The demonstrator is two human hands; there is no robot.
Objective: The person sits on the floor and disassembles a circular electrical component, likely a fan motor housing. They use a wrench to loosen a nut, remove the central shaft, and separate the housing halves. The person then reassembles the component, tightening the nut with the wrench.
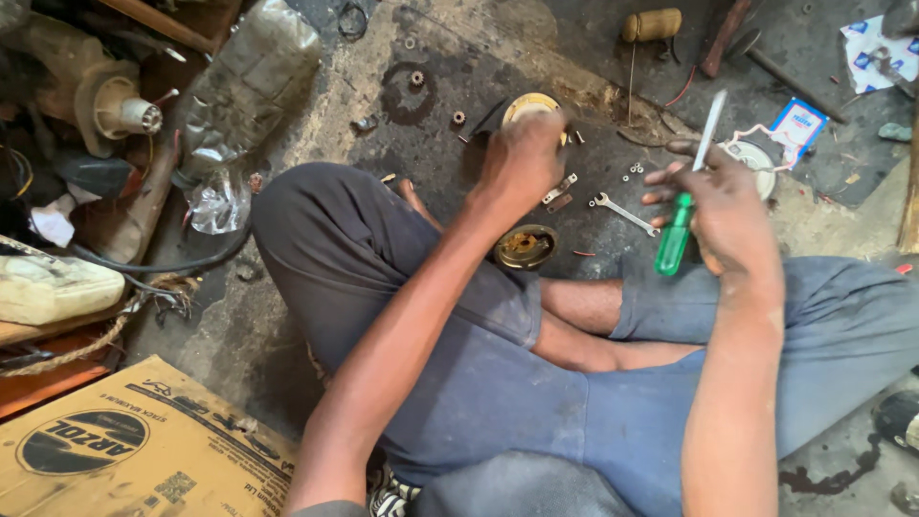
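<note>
Roughly, by label:
Posture: person sat cross-legged on the floor (pixel 316 124), parts spread within arm's reach ahead of the knees.
Left hand (pixel 522 163): reached down onto a round brass-coloured disc (pixel 529 103), covering most of it; fingers curled closed over it, likely steadying it against the floor. Exact grip hidden by the knuckles.
Right hand (pixel 723 206): fingers wrapped shut around a green-handled screwdriver (pixel 685 206), shaft pointing up and away, held off the floor, seemingly at the ready.
Near left hand: second brass cup-shaped part (pixel 526 246) lay by the knee; small metal bracket (pixel 559 190) just beside the hand.
Between hands: small spanner (pixel 624 213) flat on floor, loose washers (pixel 636 170) near it.
Far edge: wooden-handled tool (pixel 652 24), well apart.
Left clutter: cardboard box (pixel 144 450), crumpled plastic bottle (pixel 247 86).
</note>
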